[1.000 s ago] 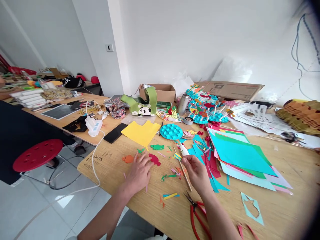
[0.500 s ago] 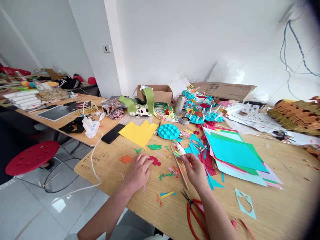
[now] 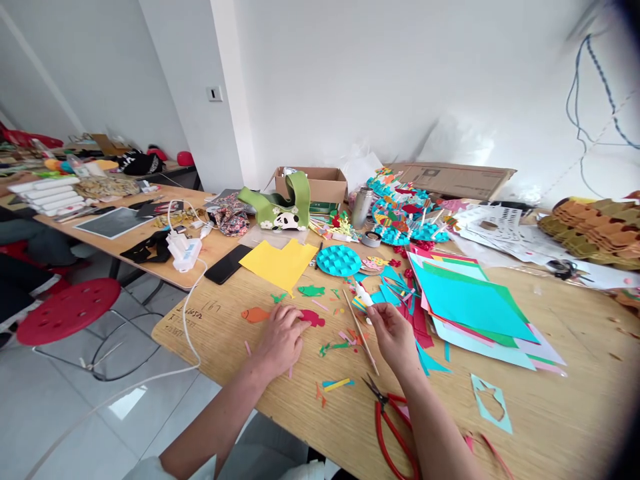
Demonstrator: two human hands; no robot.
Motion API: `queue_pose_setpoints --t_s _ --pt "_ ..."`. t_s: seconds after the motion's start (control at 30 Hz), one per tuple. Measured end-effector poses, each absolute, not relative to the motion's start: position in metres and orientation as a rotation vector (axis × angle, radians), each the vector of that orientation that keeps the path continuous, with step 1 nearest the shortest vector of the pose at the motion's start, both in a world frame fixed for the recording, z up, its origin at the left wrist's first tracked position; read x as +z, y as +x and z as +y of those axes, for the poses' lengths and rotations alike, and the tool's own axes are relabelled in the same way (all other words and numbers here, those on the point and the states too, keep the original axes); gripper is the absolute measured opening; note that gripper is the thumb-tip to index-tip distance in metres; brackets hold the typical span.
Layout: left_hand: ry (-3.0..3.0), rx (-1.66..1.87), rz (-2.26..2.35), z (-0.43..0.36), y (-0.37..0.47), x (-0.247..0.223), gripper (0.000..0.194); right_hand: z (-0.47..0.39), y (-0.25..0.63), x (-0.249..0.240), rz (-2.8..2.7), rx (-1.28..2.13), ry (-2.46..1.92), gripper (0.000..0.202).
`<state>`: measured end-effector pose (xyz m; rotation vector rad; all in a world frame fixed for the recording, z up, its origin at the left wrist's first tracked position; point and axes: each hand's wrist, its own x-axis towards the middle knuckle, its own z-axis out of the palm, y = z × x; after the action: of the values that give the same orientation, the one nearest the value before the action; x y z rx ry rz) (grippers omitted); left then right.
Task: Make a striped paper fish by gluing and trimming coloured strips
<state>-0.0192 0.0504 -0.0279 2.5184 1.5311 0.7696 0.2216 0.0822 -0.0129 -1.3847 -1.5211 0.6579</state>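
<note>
My left hand (image 3: pixel 281 339) lies on the wooden table, its fingers loosely spread and the index fingertip touching a dark red paper fish (image 3: pixel 313 319). An orange paper fish (image 3: pixel 255 314) is just left of it and a green paper fish (image 3: pixel 311 291) beyond it. My right hand (image 3: pixel 395 337) is closed in a pinch at the lower end of a small white glue bottle (image 3: pixel 363 293), whose nozzle points away from me. Left of that hand lies a thin wooden stick (image 3: pixel 361 333). Red-handled scissors (image 3: pixel 383 405) rest under my right forearm, blades apart.
Coloured paper sheets (image 3: pixel 475 303) are stacked on the right. Yellow paper (image 3: pixel 277 263), a phone (image 3: pixel 227 265) and a blue woven disc (image 3: pixel 339 261) lie further back. A white cable (image 3: pixel 186 320) hangs over the table's left edge. A red stool (image 3: pixel 67 310) stands on the left.
The view has shifted very slightly. My right hand has shifted a touch to the right, and more white shows below its thumb. My left hand stays at the red fish.
</note>
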Motion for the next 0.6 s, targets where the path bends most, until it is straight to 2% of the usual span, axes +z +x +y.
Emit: queue_pose_setpoints --t_s 0.6 --pt "2.517 0.804 1.509 0.053 -0.0197 -0.0314 0.044 0.0823 0.2222 -0.0179 -1.529 0.67 -1.404 0.038"
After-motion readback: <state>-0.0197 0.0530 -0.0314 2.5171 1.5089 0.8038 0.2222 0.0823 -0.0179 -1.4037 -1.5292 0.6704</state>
